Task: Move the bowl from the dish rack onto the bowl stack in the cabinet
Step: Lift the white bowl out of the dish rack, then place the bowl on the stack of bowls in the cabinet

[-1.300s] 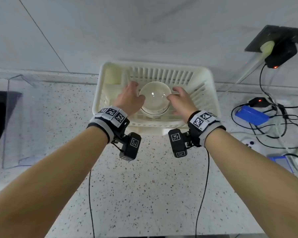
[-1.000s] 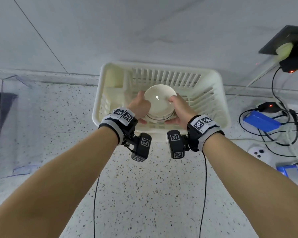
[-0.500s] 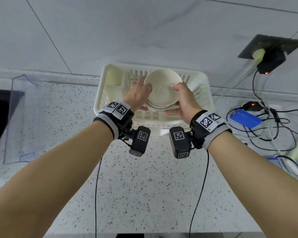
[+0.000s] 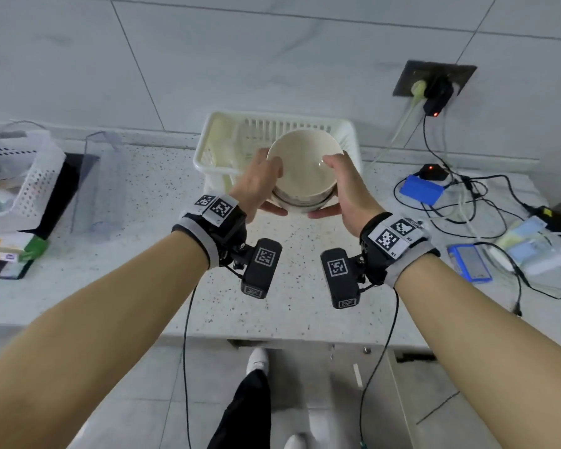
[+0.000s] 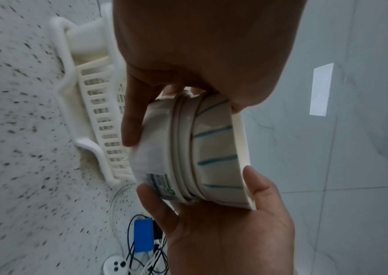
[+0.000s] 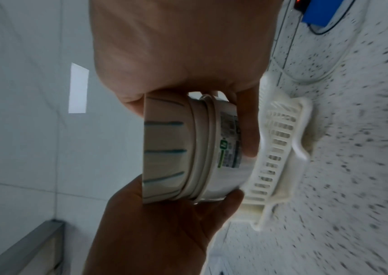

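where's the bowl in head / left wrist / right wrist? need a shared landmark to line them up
Head: bowl upper centre, held between left hand and right hand, in front of the dish rack.
Left wrist: bowl centre, on its side, blue stripes showing.
Right wrist: bowl centre, on its side, label visible.
Shared landmark: the white slatted dish rack, behind the bowl in all three.

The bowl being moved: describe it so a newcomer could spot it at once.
Start at the cream slatted plastic dish rack against the tiled wall on the speckled countertop. In front of it, the left hand and right hand grip a round cream ceramic bowl. Only it has blue stripes on its outer wall and a green-edged sticker underneath.
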